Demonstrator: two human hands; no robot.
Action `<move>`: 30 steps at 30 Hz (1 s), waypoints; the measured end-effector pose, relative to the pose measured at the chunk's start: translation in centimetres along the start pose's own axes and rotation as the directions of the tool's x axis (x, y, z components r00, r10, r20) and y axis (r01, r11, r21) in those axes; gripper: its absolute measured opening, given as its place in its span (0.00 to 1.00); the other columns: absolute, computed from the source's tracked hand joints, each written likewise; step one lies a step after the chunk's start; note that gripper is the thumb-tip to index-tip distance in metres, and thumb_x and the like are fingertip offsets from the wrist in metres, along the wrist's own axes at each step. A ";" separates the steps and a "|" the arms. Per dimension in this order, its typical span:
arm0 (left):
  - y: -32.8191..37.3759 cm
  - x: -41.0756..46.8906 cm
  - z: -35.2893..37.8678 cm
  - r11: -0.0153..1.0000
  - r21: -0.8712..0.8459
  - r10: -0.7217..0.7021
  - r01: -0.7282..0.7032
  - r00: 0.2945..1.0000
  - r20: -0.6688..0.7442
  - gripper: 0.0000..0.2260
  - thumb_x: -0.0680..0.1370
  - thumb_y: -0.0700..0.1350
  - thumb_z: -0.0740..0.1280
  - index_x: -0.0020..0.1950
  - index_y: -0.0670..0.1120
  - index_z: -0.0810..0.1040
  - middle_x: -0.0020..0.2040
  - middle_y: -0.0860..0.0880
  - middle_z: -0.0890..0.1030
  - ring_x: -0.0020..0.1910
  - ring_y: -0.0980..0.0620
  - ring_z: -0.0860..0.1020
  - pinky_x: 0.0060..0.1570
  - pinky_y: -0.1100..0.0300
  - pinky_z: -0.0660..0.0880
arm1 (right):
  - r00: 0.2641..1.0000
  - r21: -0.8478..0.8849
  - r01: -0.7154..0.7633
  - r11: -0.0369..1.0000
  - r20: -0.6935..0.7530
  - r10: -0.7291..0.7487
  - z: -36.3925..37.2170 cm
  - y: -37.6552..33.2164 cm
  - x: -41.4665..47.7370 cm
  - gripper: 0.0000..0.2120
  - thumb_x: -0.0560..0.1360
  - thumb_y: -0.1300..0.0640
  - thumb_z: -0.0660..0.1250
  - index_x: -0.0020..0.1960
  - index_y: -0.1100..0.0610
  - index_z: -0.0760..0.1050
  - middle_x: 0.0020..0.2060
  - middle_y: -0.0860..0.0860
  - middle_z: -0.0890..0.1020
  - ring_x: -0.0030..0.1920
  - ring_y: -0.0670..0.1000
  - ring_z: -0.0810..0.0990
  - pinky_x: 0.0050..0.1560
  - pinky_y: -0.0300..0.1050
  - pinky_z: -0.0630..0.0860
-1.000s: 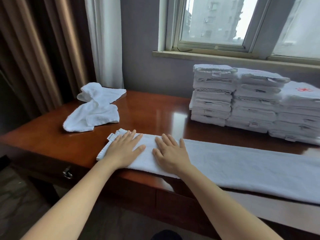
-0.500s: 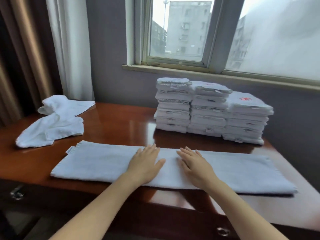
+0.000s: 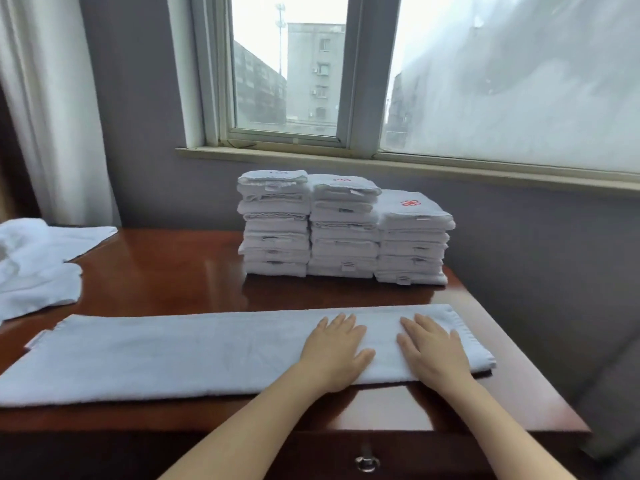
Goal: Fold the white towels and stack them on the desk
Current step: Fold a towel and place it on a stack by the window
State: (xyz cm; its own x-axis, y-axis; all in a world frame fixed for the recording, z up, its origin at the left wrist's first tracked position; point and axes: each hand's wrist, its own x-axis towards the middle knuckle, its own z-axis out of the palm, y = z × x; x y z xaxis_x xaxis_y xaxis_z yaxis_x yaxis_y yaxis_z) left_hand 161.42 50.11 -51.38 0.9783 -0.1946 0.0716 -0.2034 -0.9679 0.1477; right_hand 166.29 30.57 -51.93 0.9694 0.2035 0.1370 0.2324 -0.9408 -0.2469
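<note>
Released and flat, the left grip (image 3: 334, 351) presses palm down on the long towel (image 3: 173, 355), fingers straight and grasping nothing; the right grip (image 3: 433, 351) lies the same way just beside it, also released. Both rest on the right-hand part of the long towel, the right grip near its right end. It is folded into a narrow strip and lies flat along the front of the table (image 3: 166, 271), running from the left border of the view almost to the table's right side. Behind it, at the back of the table under the window sill (image 3: 381, 164), three stacks of folded towels (image 3: 343, 230) stand side by side and touching; the right one is lowest and has a red mark on its top towel. At the far left of the table lies a loose heap of towels (image 3: 34, 271), well apart from the stacks, with a white curtain (image 3: 52, 116) hanging behind it. A metal drawer handle (image 3: 367, 462) shows on the table's front, between the two forearms
</note>
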 end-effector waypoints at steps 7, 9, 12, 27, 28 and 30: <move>1.7 1.8 1.8 0.998 0.001 0.069 -0.069 0.998 -0.006 0.29 0.81 0.63 0.51 0.80 0.54 0.53 0.81 0.49 0.49 0.80 0.52 0.46 0.77 0.50 0.40 | 0.982 -0.060 -0.190 0.980 0.010 0.191 0.0 1.6 0.3 0.25 0.80 0.39 0.48 0.76 0.41 0.58 0.79 0.51 0.56 0.78 0.57 0.50 0.74 0.60 0.47; 1.4 1.9 2.2 0.997 0.014 0.072 -0.072 0.997 -0.010 0.30 0.80 0.64 0.50 0.80 0.55 0.52 0.81 0.50 0.47 0.79 0.53 0.44 0.77 0.50 0.39 | 0.972 -0.080 -0.233 0.969 0.015 0.234 -0.3 1.7 0.6 0.27 0.79 0.37 0.49 0.77 0.42 0.58 0.79 0.53 0.55 0.77 0.59 0.52 0.73 0.59 0.51; 1.3 2.0 2.3 0.997 0.016 0.072 -0.071 0.997 -0.010 0.30 0.80 0.65 0.49 0.80 0.56 0.51 0.81 0.51 0.47 0.79 0.53 0.43 0.77 0.51 0.39 | 0.962 -0.145 -0.265 0.953 0.027 0.272 -1.2 1.9 1.3 0.30 0.77 0.33 0.49 0.76 0.42 0.61 0.76 0.53 0.62 0.72 0.57 0.62 0.67 0.57 0.60; 1.3 1.2 1.7 0.958 -0.271 0.057 -0.094 0.988 -0.141 0.26 0.80 0.63 0.51 0.75 0.56 0.66 0.76 0.55 0.65 0.77 0.54 0.59 0.76 0.56 0.52 | 0.941 0.744 -0.336 0.577 0.279 0.190 -6.5 0.7 3.1 0.43 0.72 0.59 0.70 0.80 0.48 0.51 0.69 0.48 0.70 0.62 0.51 0.75 0.49 0.42 0.74; 1.4 1.1 1.3 0.920 -0.386 0.021 -0.064 0.993 -0.114 0.25 0.81 0.64 0.50 0.75 0.57 0.66 0.75 0.56 0.67 0.76 0.53 0.61 0.75 0.55 0.54 | 0.952 0.798 -0.306 0.518 0.253 0.173 -6.8 -0.1 2.9 0.44 0.72 0.62 0.70 0.80 0.45 0.50 0.62 0.45 0.72 0.55 0.49 0.77 0.44 0.42 0.75; 1.7 0.8 0.0 0.663 -0.749 -0.047 0.017 0.999 -0.019 0.26 0.81 0.65 0.50 0.77 0.57 0.63 0.74 0.54 0.70 0.73 0.52 0.66 0.74 0.54 0.59 | 0.973 0.859 -0.231 0.457 0.191 0.133 -7.3 -2.1 2.3 0.47 0.71 0.65 0.70 0.79 0.42 0.49 0.57 0.42 0.71 0.55 0.50 0.77 0.47 0.45 0.76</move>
State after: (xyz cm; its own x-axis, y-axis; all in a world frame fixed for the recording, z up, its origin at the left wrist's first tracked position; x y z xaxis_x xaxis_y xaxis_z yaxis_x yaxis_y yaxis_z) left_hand 161.90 48.33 -51.12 0.9859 -0.1456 0.0829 -0.1481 -0.5259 0.8375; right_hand 167.49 31.08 -44.05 0.9887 0.1247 -0.0829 -0.0504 -0.2438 -0.9685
